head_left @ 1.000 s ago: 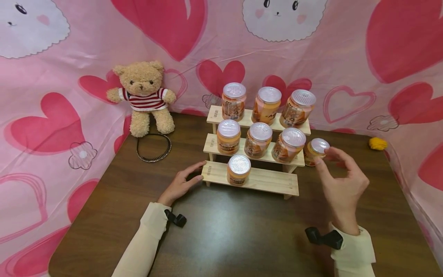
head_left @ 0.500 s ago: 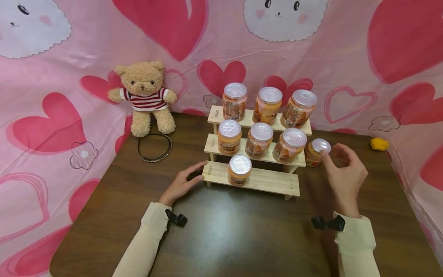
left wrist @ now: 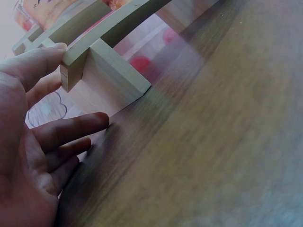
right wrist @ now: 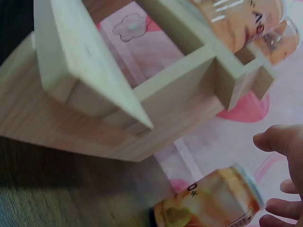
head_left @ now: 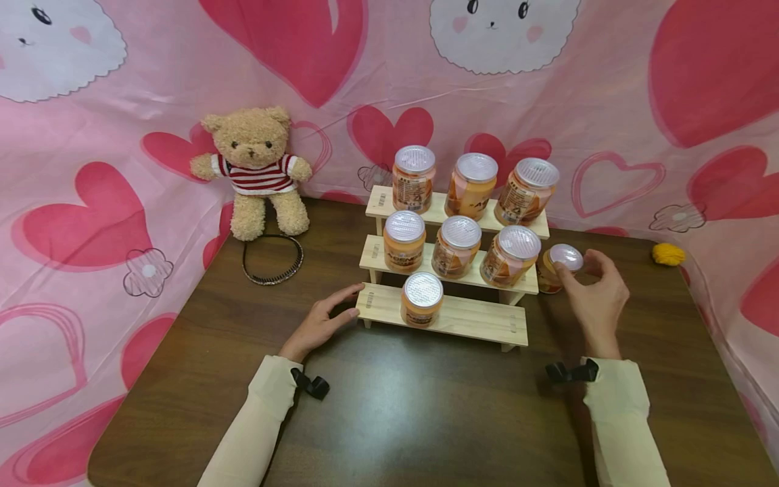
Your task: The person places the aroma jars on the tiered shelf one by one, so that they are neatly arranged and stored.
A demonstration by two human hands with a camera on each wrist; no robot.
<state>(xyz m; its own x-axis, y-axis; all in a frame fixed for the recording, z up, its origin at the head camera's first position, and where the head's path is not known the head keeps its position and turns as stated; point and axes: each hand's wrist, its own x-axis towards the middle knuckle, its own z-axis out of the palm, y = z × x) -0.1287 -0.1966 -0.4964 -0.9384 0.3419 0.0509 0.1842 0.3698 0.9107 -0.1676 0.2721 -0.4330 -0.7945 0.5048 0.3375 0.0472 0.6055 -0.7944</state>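
Observation:
At the left end of a three-tier wooden stand, my left hand has its fingers stretched out. In the left wrist view, a fingertip touches the corner of the lowest board, while the lower fingers hang beside the stand's leg. My right hand reaches toward an orange-labelled jar with a clear lid, upright on the table right of the stand. Its thumb and fingers are spread on either side of the lid; the right wrist view shows the thumb apart from the jar and fingertips close to the lid.
Similar jars stand on the tiers: three on top, three in the middle, one jar on the lowest. A teddy bear and dark headband are at the left back, a yellow pompom-like thing at the right. A pink cloth hangs behind.
My right hand has shifted about the jar beside the stand, drawing a little left and closer to it over the last half second. The left hand and the jars stay put.

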